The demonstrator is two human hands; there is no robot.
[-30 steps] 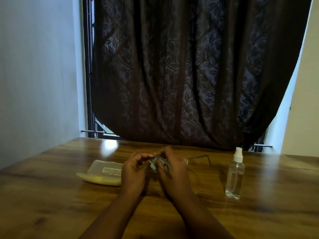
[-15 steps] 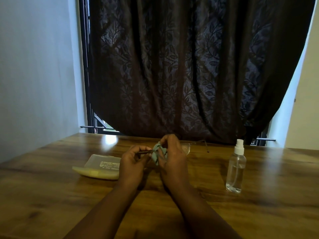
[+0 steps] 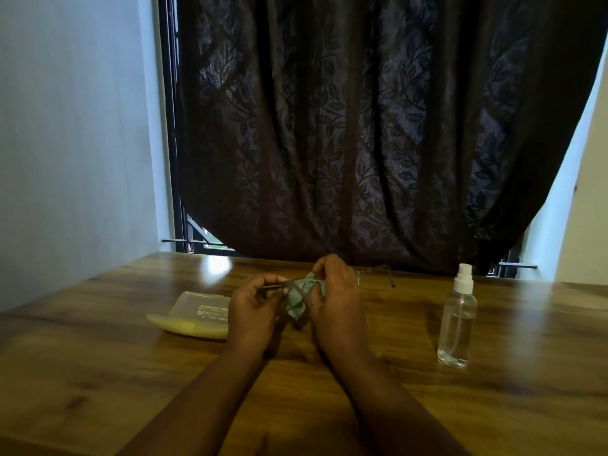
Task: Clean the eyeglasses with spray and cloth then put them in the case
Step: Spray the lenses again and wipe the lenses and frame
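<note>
Two hands hold the work above the counter (image 3: 98, 373): left hand (image 3: 251, 311) pinches the eyeglasses (image 3: 378, 274) by a temple; right hand (image 3: 339, 301) grips the cloth (image 3: 301, 299) around a lens, now raised slightly higher. Wiping continues; spray bottle (image 3: 457, 320) and case (image 3: 194, 312) wait aside.

A home room: a dark leaf-patterned curtain (image 3: 378, 126) covers a barred window (image 3: 194, 232) behind a wooden worktop (image 3: 98, 373).
</note>
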